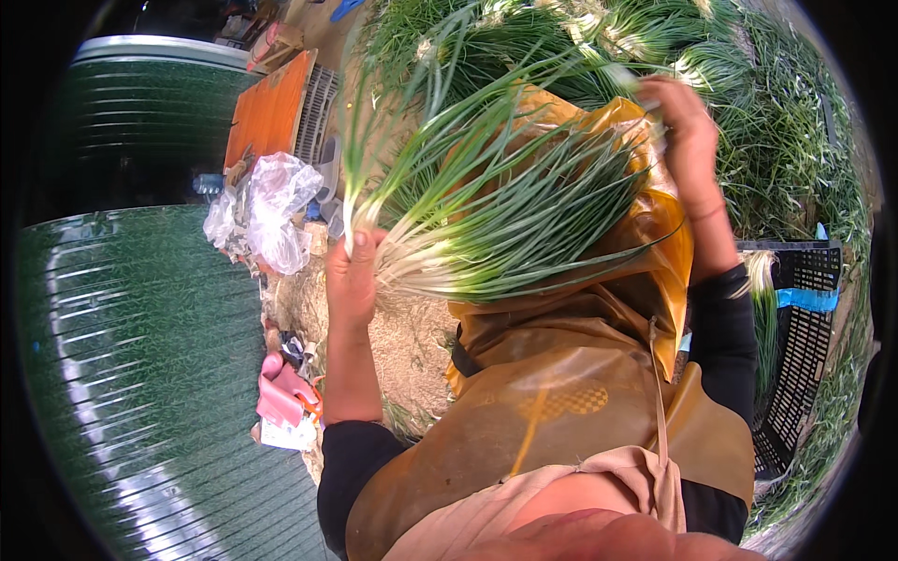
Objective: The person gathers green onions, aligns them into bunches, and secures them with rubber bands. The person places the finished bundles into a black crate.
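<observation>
My left hand grips a bunch of green onions by the white root ends, the thumb over the stalks. The green leaves fan out to the right over the brown plastic apron on my lap. A few stalks stand upright from the same hand. My right hand is raised at the apron's far right edge, fingers bent and blurred, close to pale blurred stalks; whether it grips them I cannot tell.
Bundles of green onions and loose leaves lie on the ground beyond my lap. A black plastic crate holding onions stands at the right. Clear plastic bags, an orange board and a pink item are at the left, beside a green corrugated wall.
</observation>
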Demonstrator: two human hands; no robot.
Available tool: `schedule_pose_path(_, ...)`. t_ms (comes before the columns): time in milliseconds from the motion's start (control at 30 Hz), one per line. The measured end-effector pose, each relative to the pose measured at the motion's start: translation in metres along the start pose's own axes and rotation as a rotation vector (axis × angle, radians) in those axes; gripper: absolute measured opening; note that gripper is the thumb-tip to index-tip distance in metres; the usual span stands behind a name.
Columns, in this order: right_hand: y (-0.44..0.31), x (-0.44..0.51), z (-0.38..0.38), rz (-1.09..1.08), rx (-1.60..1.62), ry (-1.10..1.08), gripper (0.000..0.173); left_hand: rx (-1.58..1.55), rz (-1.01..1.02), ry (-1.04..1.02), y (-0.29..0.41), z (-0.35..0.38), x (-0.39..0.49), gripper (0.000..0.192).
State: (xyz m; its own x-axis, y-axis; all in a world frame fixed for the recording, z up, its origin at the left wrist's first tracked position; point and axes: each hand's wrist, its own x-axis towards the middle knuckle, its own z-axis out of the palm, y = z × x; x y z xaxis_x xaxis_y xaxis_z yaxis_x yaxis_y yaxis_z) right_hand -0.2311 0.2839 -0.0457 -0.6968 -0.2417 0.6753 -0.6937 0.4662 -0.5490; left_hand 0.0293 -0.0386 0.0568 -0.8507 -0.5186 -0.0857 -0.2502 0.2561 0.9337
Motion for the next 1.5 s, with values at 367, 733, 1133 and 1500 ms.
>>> schedule_pose_path(367,0.101,-0.019,-0.043,0.386,0.112,-0.250,0.020,0.024,0.014,-0.107,-0.006,0.001,0.012,0.047)
schedule_pose_path(733,-0.065,0.064,0.050,-0.091,0.732,-0.497,0.021,0.080,0.029,-0.206,0.019,0.019,0.020,0.049)
schedule_pose_path(1133,0.234,-0.110,-0.011,0.580,-0.575,-0.783,0.026,0.043,-0.150,-0.070,-0.001,0.013,0.022,0.050)
schedule_pose_path(1500,-0.012,0.006,-0.025,-0.021,0.643,-0.602,0.017,0.099,-0.119,-0.156,0.018,0.014,0.029,0.048)
